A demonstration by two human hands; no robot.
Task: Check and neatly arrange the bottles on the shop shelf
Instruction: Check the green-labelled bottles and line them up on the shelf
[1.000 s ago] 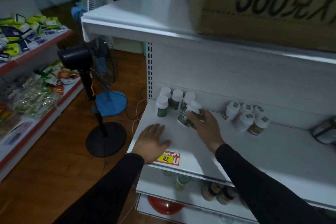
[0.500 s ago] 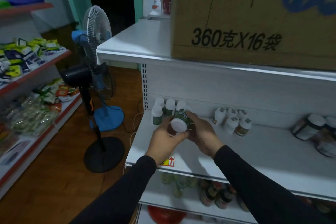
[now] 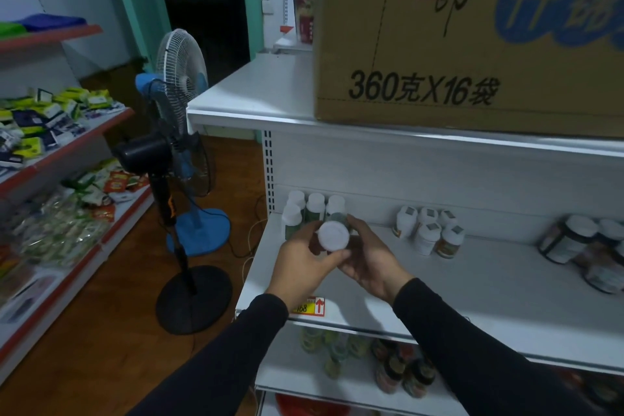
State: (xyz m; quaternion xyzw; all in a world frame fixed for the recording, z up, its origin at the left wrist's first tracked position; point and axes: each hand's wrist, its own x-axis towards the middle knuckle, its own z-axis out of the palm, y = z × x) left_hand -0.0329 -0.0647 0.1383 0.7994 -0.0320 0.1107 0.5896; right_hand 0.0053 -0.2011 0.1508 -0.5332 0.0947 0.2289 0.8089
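Both my arms, in dark sleeves, reach forward over a white metal shelf. My left hand and right hand together grip one bottle, tipped so its white cap faces me, held just above the shelf near its left end. A yellow and red price tag sits on the shelf's front edge under my left wrist.

Behind the held bottle, four white-capped bottles stand upright against the back panel. To the right is a cluster of five small white bottles, some leaning, and farther right several dark jars.

A large cardboard box rests on the shelf above. On the wooden floor to the left stand a black fan and a blue fan. Farther left, red-edged shelves carry packets.
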